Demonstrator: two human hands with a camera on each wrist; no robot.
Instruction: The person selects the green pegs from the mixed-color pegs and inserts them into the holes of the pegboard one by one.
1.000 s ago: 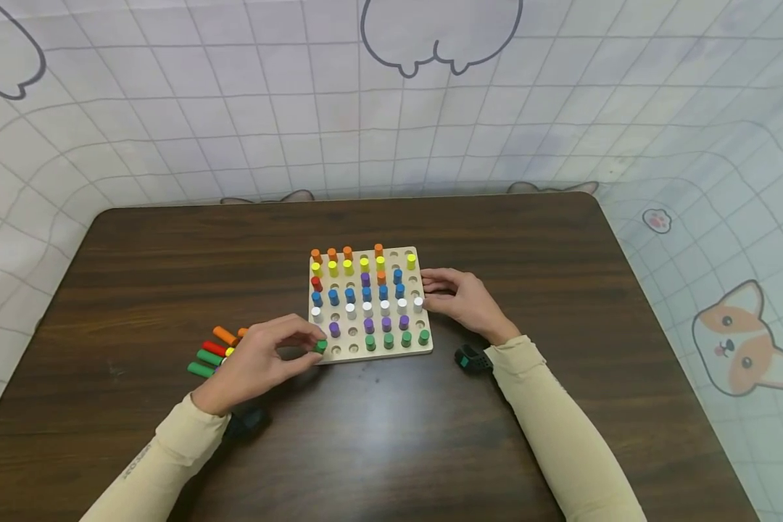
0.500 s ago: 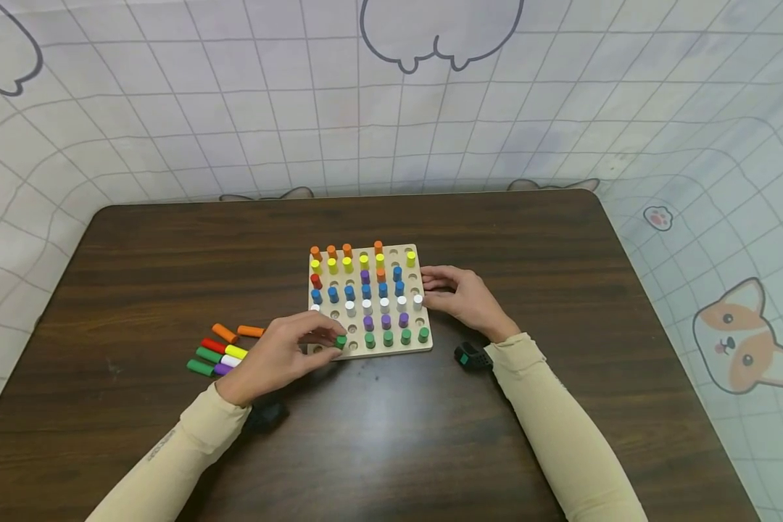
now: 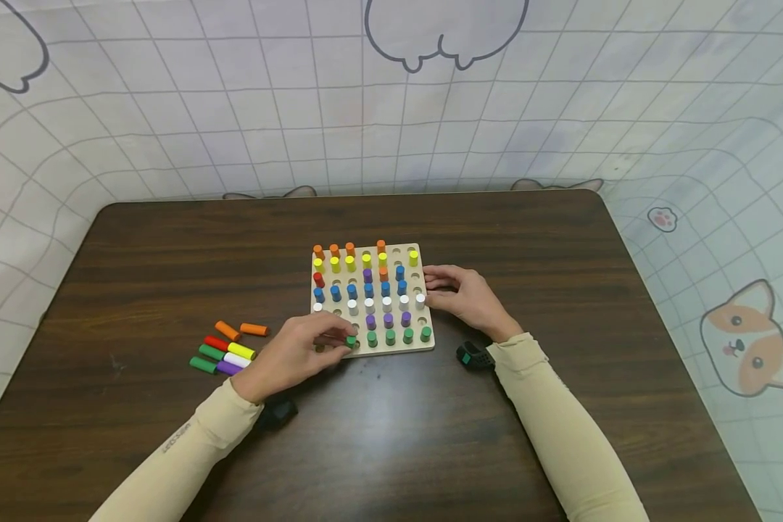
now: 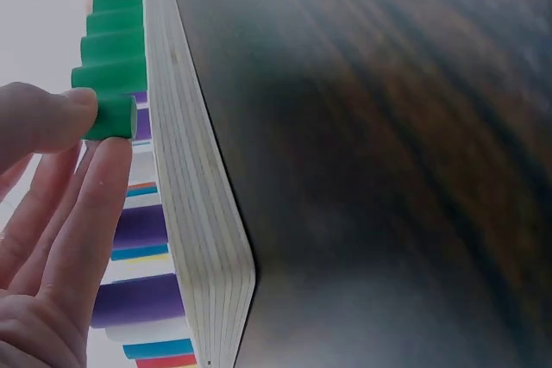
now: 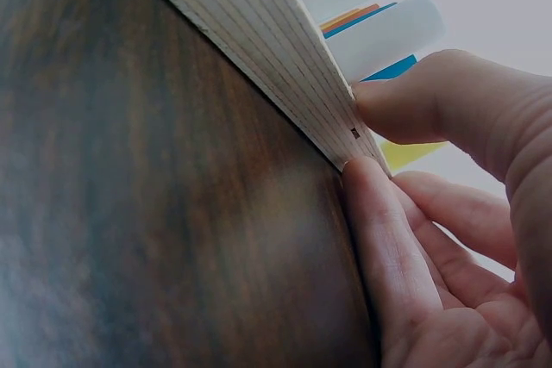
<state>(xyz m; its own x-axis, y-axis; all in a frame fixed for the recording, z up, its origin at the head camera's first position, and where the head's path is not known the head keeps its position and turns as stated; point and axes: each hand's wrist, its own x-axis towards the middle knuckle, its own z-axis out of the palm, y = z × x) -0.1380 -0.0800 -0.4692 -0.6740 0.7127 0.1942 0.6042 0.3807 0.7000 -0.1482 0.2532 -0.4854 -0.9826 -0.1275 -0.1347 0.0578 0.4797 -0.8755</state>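
A wooden pegboard (image 3: 398,350) carries rows of coloured pegs in the middle of the table. Thumb and fingertips of my left hand (image 3: 286,360) pinch a green peg (image 4: 112,118) over the board's front row, left of the standing green pegs (image 4: 112,40). In the left wrist view the held peg's flat lower end shows, close over the board's top edge. My right hand (image 3: 466,299) rests against the board's right edge, its thumb (image 5: 405,101) at the upper rim and fingertips along the side, beside a white peg (image 3: 420,299).
Loose pegs lie left of the board on the dark wood-grain table (image 3: 170,275): orange (image 3: 254,329), red (image 3: 216,343), yellow, white, purple and green. Some board holes hold no peg. A patterned cloth (image 3: 339,94) hangs behind the table.
My left hand has moved right along the board's front row, carrying the green peg from the left corner. The loose pegs behind it show more fully. My right hand keeps its place.
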